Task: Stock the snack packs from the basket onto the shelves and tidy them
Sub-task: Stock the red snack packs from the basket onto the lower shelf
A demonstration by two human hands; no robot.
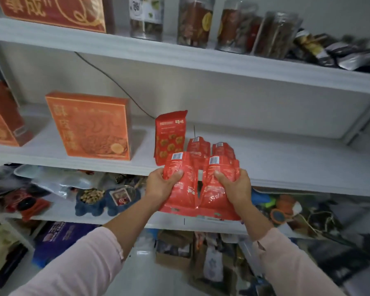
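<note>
My left hand [161, 185] grips the left pack [185, 198], with the thumb pressed across its face and the fingers wrapped round its outer edge. My right hand [236, 188] holds the right pack [217, 198] the same way, mirrored. Both are glossy red plastic pouches, puffed and crinkled, catching the light. Each has a white barcode label near its top and white print running down the face. I hold them side by side, their inner edges touching low down. Their tops reach over the front lip of the middle shelf [286, 167], and their lower ends hang in front of the shelf below.

Just behind them, two more packs [198, 147] of the same kind lie on the middle shelf, barcodes up. Just left of those stands a taller red pouch [170, 135], upright, printed with round golden snacks. Further left an orange box [92, 124] stands on the same shelf. A dark cable [115, 82] runs down the wall behind it.

On the upper shelf [222, 63] there are clear jars [146, 17] of dried goods, with dark sachets [340, 52] piled to their right. Pale pink sleeves [83, 263] cover my forearms.
</note>
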